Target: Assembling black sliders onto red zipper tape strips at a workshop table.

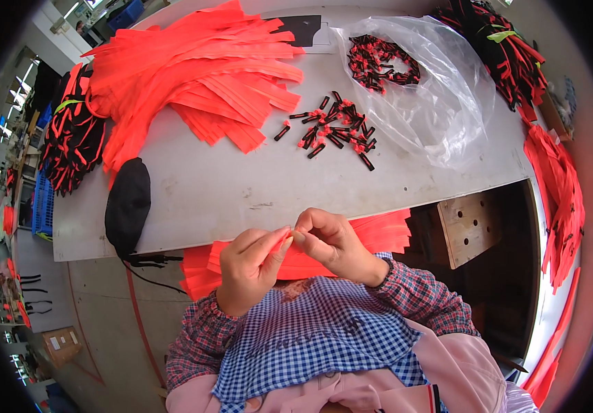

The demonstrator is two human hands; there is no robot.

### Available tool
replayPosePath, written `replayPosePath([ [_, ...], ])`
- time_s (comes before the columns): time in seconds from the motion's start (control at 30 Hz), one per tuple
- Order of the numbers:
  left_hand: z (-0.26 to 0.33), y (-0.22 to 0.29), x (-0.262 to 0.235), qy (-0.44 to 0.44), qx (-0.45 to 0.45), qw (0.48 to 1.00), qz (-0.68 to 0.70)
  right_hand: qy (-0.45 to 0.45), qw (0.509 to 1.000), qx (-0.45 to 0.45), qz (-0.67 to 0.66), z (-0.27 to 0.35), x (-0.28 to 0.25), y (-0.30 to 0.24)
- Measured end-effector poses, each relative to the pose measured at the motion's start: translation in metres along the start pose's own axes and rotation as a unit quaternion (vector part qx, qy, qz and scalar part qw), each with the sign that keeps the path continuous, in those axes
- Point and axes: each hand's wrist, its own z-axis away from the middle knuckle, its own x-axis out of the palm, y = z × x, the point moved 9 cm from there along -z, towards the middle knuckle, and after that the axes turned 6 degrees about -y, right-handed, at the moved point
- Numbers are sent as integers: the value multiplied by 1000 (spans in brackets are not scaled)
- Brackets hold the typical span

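My left hand [250, 265] and my right hand [338, 248] meet in front of my chest, fingertips pinched together and almost touching. A sliver of orange-red shows at the left fingertips; what the fingers hold is too small and hidden to name. Below and behind the hands, orange-red fabric strips [379, 234] lie across my lap at the table edge. On the white table [241, 193] ahead is a loose heap of small black pull tabs with orange-red bits [338, 127]. More of these tabs [379, 65] sit in a clear plastic bag [427, 110] at the far right.
A big pile of orange-red strips [193, 76] covers the table's far left, beside a black-and-red bundle [73, 141]. A black pouch-like thing [128, 206] hangs over the left edge. Another dark bundle [496, 55] and more strips [555, 199] are at right, near a wooden block [469, 230].
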Motion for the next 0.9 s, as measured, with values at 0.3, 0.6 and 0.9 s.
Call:
replayPosePath([
  [0.3,2,6,17,-20,106,991,-85,48,953,184,-234,-5,-6,57],
  [0.6,-7,-10,-14,40,-11,999,-24,208,857,-17,471,-80,-158,48],
  [0.9,-7,-9,-30,72,-22,996,-56,179,818,38,545,-99,-177,60],
])
